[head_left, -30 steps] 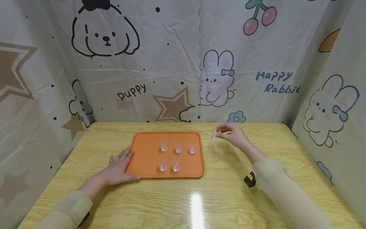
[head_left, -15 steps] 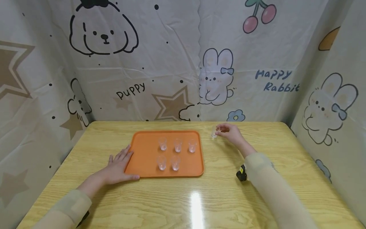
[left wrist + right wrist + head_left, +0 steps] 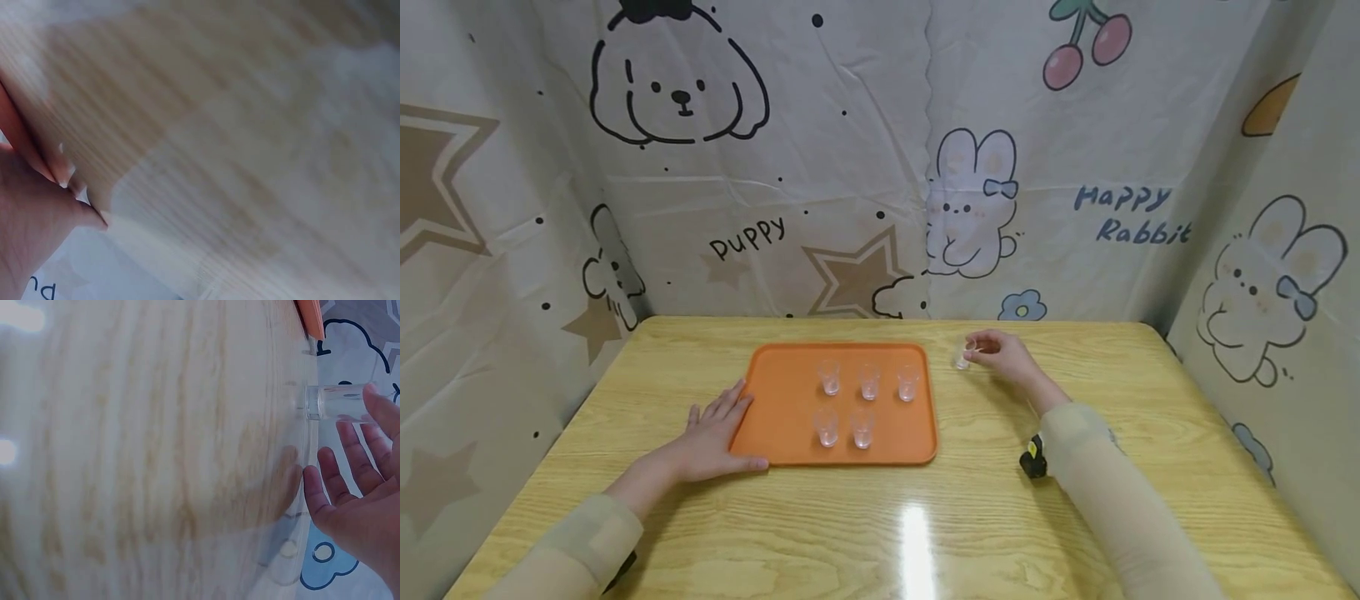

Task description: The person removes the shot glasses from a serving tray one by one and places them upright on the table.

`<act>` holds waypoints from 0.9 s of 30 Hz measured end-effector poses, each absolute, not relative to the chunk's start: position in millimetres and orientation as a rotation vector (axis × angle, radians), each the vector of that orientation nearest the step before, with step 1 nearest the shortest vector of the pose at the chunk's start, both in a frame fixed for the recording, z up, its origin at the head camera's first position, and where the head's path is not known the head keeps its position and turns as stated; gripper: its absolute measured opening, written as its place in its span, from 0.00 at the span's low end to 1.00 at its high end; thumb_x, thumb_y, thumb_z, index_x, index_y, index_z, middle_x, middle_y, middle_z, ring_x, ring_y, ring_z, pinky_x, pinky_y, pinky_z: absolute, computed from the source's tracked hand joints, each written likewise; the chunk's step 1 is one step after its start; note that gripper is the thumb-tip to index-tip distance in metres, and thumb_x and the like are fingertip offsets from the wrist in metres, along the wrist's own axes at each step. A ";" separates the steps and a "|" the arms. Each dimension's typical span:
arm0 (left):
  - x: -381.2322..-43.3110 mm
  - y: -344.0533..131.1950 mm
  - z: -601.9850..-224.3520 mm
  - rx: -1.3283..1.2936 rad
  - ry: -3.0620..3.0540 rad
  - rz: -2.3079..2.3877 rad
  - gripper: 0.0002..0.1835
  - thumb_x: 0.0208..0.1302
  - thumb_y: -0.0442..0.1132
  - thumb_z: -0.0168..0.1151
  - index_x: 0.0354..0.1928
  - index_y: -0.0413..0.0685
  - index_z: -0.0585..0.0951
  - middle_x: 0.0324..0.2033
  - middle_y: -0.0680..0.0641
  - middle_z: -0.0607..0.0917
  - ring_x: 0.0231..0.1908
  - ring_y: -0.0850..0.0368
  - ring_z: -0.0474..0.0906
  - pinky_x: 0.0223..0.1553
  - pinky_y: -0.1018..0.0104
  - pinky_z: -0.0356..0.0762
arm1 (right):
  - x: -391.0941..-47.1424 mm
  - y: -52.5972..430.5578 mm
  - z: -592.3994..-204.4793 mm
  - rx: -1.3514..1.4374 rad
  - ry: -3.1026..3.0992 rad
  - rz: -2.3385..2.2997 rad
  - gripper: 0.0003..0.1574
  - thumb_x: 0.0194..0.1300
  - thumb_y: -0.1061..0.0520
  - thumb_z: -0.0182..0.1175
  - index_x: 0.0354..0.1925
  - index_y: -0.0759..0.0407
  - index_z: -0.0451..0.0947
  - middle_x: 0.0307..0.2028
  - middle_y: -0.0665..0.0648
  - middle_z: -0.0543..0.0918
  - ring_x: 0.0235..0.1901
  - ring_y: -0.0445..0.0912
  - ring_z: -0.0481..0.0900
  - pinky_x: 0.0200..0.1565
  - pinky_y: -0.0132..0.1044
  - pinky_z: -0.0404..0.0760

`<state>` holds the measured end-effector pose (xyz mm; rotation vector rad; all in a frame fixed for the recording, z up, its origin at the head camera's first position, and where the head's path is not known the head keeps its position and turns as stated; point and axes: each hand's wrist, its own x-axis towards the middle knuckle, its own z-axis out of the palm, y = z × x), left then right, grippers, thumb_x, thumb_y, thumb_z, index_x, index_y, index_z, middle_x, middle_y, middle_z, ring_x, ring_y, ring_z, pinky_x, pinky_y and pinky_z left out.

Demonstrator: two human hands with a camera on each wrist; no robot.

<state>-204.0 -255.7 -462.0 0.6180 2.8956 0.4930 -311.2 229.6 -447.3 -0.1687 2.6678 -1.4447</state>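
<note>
In the head view my right hand [image 3: 1003, 357] pinches a small clear shot glass [image 3: 961, 358] by its upper part, to the right of the orange tray [image 3: 775, 417]. The right wrist view shows this shot glass [image 3: 337, 403] upright with its base at the tabletop, touching or just above it; the thumb is at its upper part and the other fingers spread beside it. My left hand [image 3: 703, 446] lies with straight fingers along the tray's left edge, thumb at the near left corner. Several similar glasses stand on the tray, three in a back row [image 3: 868, 385] and two in front [image 3: 862, 432].
The wooden table [image 3: 820, 533] ends at a patterned cloth [image 3: 850, 167] at the back, with more cloth on both sides. A black wrist camera [image 3: 1033, 458] sits under my right sleeve.
My right forearm has shifted a little to the left, while the glass in the right hand stays in almost the same place. The left hand and tray look unmoved.
</note>
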 end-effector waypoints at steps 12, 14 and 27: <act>-205.1 -256.4 -463.5 0.616 2.893 0.487 0.61 0.48 0.72 0.60 0.72 0.36 0.51 0.73 0.38 0.40 0.69 0.30 0.42 0.57 0.23 0.36 | -293.5 239.0 -422.4 -0.148 2.569 -1.545 0.39 0.66 0.50 0.59 0.69 0.61 0.58 0.63 0.67 0.69 0.60 0.60 0.68 0.56 0.53 0.72; -205.0 -255.9 -462.2 0.616 2.891 0.492 0.61 0.48 0.72 0.61 0.72 0.36 0.51 0.73 0.38 0.41 0.69 0.30 0.42 0.57 0.23 0.36 | -290.6 240.4 -414.7 -0.153 2.574 -1.560 0.39 0.66 0.49 0.59 0.69 0.60 0.58 0.63 0.65 0.68 0.60 0.59 0.68 0.56 0.53 0.72; -205.0 -256.1 -461.5 0.607 2.884 0.492 0.61 0.48 0.72 0.60 0.72 0.36 0.51 0.73 0.38 0.40 0.69 0.30 0.42 0.58 0.24 0.35 | -261.0 215.6 -377.7 -0.200 2.554 -1.624 0.35 0.64 0.47 0.61 0.65 0.57 0.65 0.59 0.59 0.74 0.57 0.53 0.73 0.56 0.48 0.72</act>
